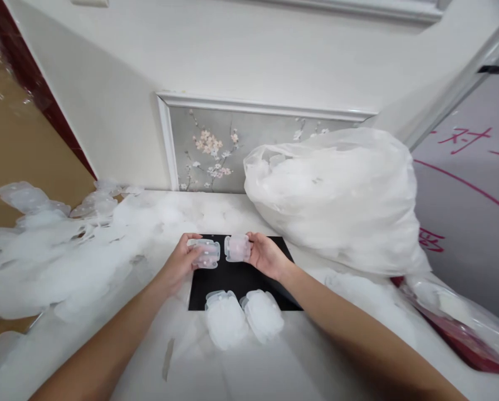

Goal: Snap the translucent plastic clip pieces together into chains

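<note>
Above the back part of a black mat (236,284), my left hand (182,257) grips a translucent plastic piece (209,254) by its left side. My right hand (268,255) holds another translucent piece (237,248) by its right side, fingers closed on its edge. A narrow gap separates the two pieces. Two stacks of similar whitish pieces, a left stack (226,320) and a right stack (263,316), lie side by side across the mat's front edge, between my forearms.
A large, full white plastic bag (337,195) stands at the back right. Many loose translucent pieces (65,262) are heaped at the left. Behind are a wall with a framed floral panel (211,147) and, at the far left, cardboard (19,128).
</note>
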The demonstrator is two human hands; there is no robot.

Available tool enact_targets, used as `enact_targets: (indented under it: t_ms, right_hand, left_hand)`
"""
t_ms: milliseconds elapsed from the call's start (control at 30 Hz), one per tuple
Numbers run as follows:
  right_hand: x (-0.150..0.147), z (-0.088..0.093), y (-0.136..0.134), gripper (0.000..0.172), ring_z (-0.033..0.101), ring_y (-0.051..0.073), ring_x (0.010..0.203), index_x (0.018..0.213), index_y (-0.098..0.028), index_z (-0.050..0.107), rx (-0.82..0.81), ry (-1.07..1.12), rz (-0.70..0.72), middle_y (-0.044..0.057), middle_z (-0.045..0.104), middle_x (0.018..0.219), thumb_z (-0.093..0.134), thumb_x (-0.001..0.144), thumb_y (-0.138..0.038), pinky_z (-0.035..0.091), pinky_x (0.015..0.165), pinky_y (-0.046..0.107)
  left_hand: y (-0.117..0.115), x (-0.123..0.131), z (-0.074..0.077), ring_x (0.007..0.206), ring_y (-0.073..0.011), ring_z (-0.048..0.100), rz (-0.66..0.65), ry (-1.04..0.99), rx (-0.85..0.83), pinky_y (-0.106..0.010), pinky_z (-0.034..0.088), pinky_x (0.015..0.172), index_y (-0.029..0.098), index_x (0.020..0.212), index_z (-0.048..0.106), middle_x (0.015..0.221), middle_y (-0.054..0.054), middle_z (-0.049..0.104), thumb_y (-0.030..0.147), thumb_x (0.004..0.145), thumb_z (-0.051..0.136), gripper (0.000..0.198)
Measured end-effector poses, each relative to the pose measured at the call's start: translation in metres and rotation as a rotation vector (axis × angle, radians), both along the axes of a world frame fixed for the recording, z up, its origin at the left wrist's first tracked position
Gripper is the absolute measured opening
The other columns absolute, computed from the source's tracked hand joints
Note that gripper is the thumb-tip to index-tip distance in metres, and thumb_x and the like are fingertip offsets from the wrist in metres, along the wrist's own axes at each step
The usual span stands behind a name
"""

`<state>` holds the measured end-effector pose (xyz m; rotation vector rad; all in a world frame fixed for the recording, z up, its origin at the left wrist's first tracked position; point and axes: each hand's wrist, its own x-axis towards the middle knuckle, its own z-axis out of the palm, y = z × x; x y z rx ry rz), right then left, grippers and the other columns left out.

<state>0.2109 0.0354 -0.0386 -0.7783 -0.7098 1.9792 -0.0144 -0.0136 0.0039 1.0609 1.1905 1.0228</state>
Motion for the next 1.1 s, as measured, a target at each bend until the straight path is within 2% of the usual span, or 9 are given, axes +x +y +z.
enact_targets:
  t_ms: [100, 200, 333, 533, 600, 700, 833, 967, 1100]
  right_hand:
    - [0.017, -0.008, -0.008, 0.007, 0.065, 0.018, 0.063, 0.082, -0.021, 0.054, -0.086, -0.018, 0.053, 0.0, 0.062, 0.066, 0.049, 0.086, -0.024, 0.055, 0.072, 0.036]
    - [0.023, -0.01, -0.012, 0.013, 0.069, 0.02, 0.077, 0.092, -0.02, 0.058, -0.053, -0.002, 0.082, 0.005, 0.069, 0.081, 0.05, 0.09, -0.03, 0.055, 0.08, 0.04]
    - [0.023, -0.01, -0.011, 0.016, 0.07, 0.02, 0.084, 0.095, -0.019, 0.059, -0.008, 0.024, 0.074, 0.005, 0.071, 0.088, 0.051, 0.092, -0.033, 0.054, 0.086, 0.04]
    - [0.024, -0.015, -0.011, 0.018, 0.07, 0.018, 0.085, 0.095, -0.019, 0.06, 0.027, 0.05, 0.076, 0.005, 0.071, 0.088, 0.052, 0.093, -0.035, 0.052, 0.089, 0.038]
    - [0.024, -0.016, -0.011, 0.019, 0.07, 0.018, 0.084, 0.095, -0.019, 0.06, 0.038, 0.052, 0.073, 0.004, 0.071, 0.086, 0.053, 0.093, -0.036, 0.052, 0.089, 0.039]
    - [0.025, -0.018, -0.01, 0.02, 0.069, 0.018, 0.082, 0.094, -0.018, 0.06, 0.042, 0.055, 0.071, 0.004, 0.07, 0.085, 0.055, 0.093, -0.037, 0.053, 0.087, 0.039]
    - [0.024, -0.019, -0.009, 0.02, 0.069, 0.017, 0.078, 0.094, -0.018, 0.061, 0.045, 0.061, 0.068, 0.003, 0.07, 0.082, 0.056, 0.093, -0.037, 0.054, 0.085, 0.038]
    - [0.025, -0.02, -0.009, 0.021, 0.069, 0.017, 0.079, 0.094, -0.018, 0.061, 0.053, 0.052, 0.071, 0.003, 0.07, 0.082, 0.057, 0.092, -0.038, 0.054, 0.085, 0.038]
    - [0.025, -0.021, -0.009, 0.021, 0.069, 0.017, 0.08, 0.094, -0.018, 0.062, 0.053, 0.051, 0.07, 0.003, 0.07, 0.082, 0.058, 0.092, -0.039, 0.054, 0.085, 0.037]
  left_hand:
    - [-0.003, 0.01, -0.007, 0.089, -0.0187, 0.069, -0.088, -0.04, -0.075, -0.038, 0.052, 0.085, 0.024, 0.117, 0.05, 0.097, -0.003, 0.069, 0.031, 0.078, 0.065, 0.042]
    - [0.0, 0.01, -0.013, 0.102, -0.0219, 0.067, -0.178, -0.01, -0.081, -0.04, 0.049, 0.094, 0.023, 0.116, 0.056, 0.108, -0.005, 0.069, 0.021, 0.074, 0.064, 0.043]
    - [0.005, 0.003, -0.018, 0.106, -0.0242, 0.065, -0.276, 0.173, 0.116, -0.041, 0.048, 0.097, 0.023, 0.119, 0.06, 0.117, -0.007, 0.068, 0.012, 0.067, 0.06, 0.053]
    - [0.006, 0.001, -0.014, 0.109, -0.0267, 0.062, -0.082, 0.604, 0.428, -0.04, 0.048, 0.097, 0.024, 0.091, 0.073, 0.11, -0.005, 0.07, 0.032, 0.082, 0.058, 0.019]
    - [0.006, 0.003, -0.015, 0.104, -0.0271, 0.063, -0.006, 0.534, 0.37, -0.039, 0.051, 0.092, 0.021, 0.083, 0.072, 0.108, -0.007, 0.068, 0.044, 0.083, 0.06, 0.026]
    - [0.007, 0.007, -0.018, 0.094, -0.0253, 0.067, 0.041, 0.227, 0.134, -0.04, 0.053, 0.091, 0.017, 0.087, 0.067, 0.096, -0.007, 0.07, 0.05, 0.079, 0.066, 0.034]
    - [0.006, 0.011, -0.02, 0.093, -0.0216, 0.07, 0.016, -0.049, -0.054, -0.042, 0.051, 0.098, 0.02, 0.105, 0.057, 0.098, -0.004, 0.071, 0.034, 0.072, 0.076, 0.041]
    - [0.004, 0.012, -0.017, 0.096, -0.0202, 0.071, -0.047, -0.082, -0.096, -0.045, 0.052, 0.098, 0.027, 0.122, 0.045, 0.1, -0.001, 0.07, 0.018, 0.073, 0.07, 0.056]
    - [0.004, 0.01, -0.016, 0.1, -0.0213, 0.07, -0.109, -0.107, -0.129, -0.044, 0.05, 0.101, 0.024, 0.12, 0.047, 0.105, -0.003, 0.07, 0.008, 0.064, 0.058, 0.06]
